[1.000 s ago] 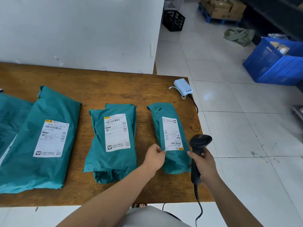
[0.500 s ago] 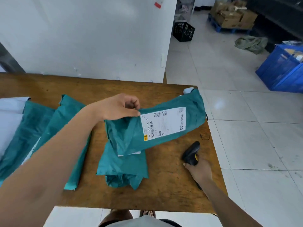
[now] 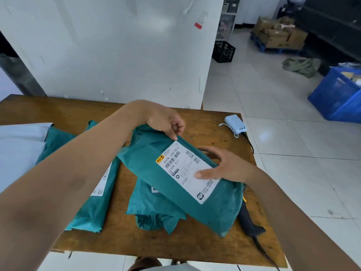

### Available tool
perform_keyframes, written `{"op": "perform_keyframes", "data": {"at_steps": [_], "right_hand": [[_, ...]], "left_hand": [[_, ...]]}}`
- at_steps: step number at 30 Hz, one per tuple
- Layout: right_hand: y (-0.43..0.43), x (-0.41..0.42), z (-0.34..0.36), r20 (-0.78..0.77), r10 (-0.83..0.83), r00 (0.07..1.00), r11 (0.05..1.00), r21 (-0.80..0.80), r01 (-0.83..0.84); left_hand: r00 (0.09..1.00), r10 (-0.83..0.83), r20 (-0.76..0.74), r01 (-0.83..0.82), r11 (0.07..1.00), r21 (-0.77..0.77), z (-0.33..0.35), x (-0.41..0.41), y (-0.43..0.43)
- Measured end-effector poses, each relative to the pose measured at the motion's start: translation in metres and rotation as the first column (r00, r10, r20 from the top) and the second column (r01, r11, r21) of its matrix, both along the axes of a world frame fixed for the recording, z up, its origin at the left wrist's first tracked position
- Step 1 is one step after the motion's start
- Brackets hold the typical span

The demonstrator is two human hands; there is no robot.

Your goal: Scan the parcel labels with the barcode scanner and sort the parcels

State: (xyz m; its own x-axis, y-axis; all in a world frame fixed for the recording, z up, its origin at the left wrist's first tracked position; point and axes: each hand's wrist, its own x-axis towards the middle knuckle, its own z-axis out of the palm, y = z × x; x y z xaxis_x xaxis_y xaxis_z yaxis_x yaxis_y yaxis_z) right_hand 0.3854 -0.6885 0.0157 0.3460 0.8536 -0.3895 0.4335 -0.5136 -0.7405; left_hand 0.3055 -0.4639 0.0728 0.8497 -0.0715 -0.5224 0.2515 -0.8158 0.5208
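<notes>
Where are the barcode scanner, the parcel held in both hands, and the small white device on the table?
barcode scanner (image 3: 251,224): head view, on the uncovered part of its dark handle.
held parcel (image 3: 213,210): head view, on its teal wrap near the lower end.
white device (image 3: 235,125): head view, on its top face.

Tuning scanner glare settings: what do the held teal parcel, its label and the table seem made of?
The teal parcel looks like thin plastic film, matte, softly creased and crumpled at its ends. Its label seems a white paper sticker, flat, slightly sheeny. The table is probably wood: worn brown top, visible grain, stains.
</notes>
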Motion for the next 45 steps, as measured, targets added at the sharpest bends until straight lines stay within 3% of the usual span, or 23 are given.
{"op": "perform_keyframes", "data": {"at_steps": [3, 5, 6, 8, 9, 11, 12, 15, 18, 20, 22, 25, 29, 31, 35, 38, 45], "right_hand": [[0.01, -0.011, 0.001, -0.154, 0.073, 0.985, 0.997, 0.002, -0.073], [0.015, -0.02, -0.012, -0.37, -0.025, 0.929, 0.996, 0.073, 0.055], [0.017, -0.023, -0.02, -0.463, -0.114, 0.879, 0.98, 0.091, 0.175], [0.024, -0.028, -0.041, -0.59, -0.316, 0.743, 0.902, 0.055, 0.428], [0.029, -0.03, -0.051, -0.622, -0.392, 0.678, 0.858, 0.019, 0.513], [0.039, -0.034, -0.069, -0.626, -0.502, 0.597, 0.791, -0.052, 0.61], [0.043, -0.035, -0.076, -0.63, -0.536, 0.562, 0.762, -0.075, 0.643], [0.047, -0.038, -0.091, -0.676, -0.578, 0.457, 0.694, -0.113, 0.711], [0.045, -0.047, -0.095, -0.567, -0.626, 0.535, 0.713, -0.139, 0.687], [0.049, -0.053, -0.094, -0.493, -0.627, 0.603, 0.739, -0.134, 0.66], [0.056, -0.056, -0.09, -0.5, -0.632, 0.592, 0.722, -0.103, 0.685], [0.068, -0.057, -0.086, -0.662, -0.56, 0.498, 0.719, -0.09, 0.689], [0.085, -0.062, -0.101, -0.585, -0.432, 0.686, 0.85, -0.009, 0.527], [0.09, -0.059, -0.115, -0.606, -0.454, 0.654, 0.845, -0.058, 0.532], [0.093, -0.053, -0.132, -0.651, -0.475, 0.592, 0.847, -0.158, 0.507], [0.095, -0.045, -0.136, -0.709, -0.468, 0.527, 0.853, -0.208, 0.479], [0.093, -0.053, -0.14, -0.738, -0.44, 0.512, 0.843, -0.142, 0.52]], "left_hand": [[0.986, 0.029, 0.163, -0.031, 0.999, 0.012, 0.006, 0.004, -0.007], [0.931, 0.098, 0.351, -0.123, 0.991, 0.05, 0.005, 0.001, -0.011], [0.874, 0.134, 0.466, -0.202, 0.975, 0.098, 0.0, -0.001, -0.012], [0.672, 0.232, 0.703, -0.461, 0.875, 0.151, -0.016, -0.009, -0.012], [0.532, 0.345, 0.773, -0.593, 0.804, 0.049, -0.028, -0.016, -0.01], [0.241, 0.647, 0.723, -0.749, 0.598, -0.286, -0.054, -0.034, -0.005], [0.139, 0.755, 0.641, -0.803, 0.464, -0.374, -0.07, -0.044, -0.003], [0.015, 0.967, 0.256, -0.912, 0.118, -0.394, -0.117, -0.079, -0.01], [0.049, 0.967, -0.25, -0.884, -0.074, -0.461, -0.169, -0.108, -0.023], [0.077, 0.899, -0.432, -0.826, -0.186, -0.533, -0.186, -0.12, -0.03], [0.125, 0.849, -0.513, -0.713, -0.283, -0.642, -0.178, -0.123, -0.042], [0.265, 0.82, -0.507, -0.606, -0.267, -0.749, -0.17, -0.117, -0.049], [0.39, 0.786, -0.48, -0.58, -0.195, -0.791, -0.161, -0.109, -0.046], [0.394, 0.79, -0.469, -0.602, -0.163, -0.781, -0.172, -0.11, -0.043], [0.325, 0.802, -0.501, -0.631, -0.21, -0.747, -0.189, -0.115, -0.038], [0.339, 0.776, -0.531, -0.662, -0.204, -0.721, -0.181, -0.111, -0.037], [0.353, 0.752, -0.557, -0.667, -0.216, -0.713, -0.177, -0.112, -0.041]]}}
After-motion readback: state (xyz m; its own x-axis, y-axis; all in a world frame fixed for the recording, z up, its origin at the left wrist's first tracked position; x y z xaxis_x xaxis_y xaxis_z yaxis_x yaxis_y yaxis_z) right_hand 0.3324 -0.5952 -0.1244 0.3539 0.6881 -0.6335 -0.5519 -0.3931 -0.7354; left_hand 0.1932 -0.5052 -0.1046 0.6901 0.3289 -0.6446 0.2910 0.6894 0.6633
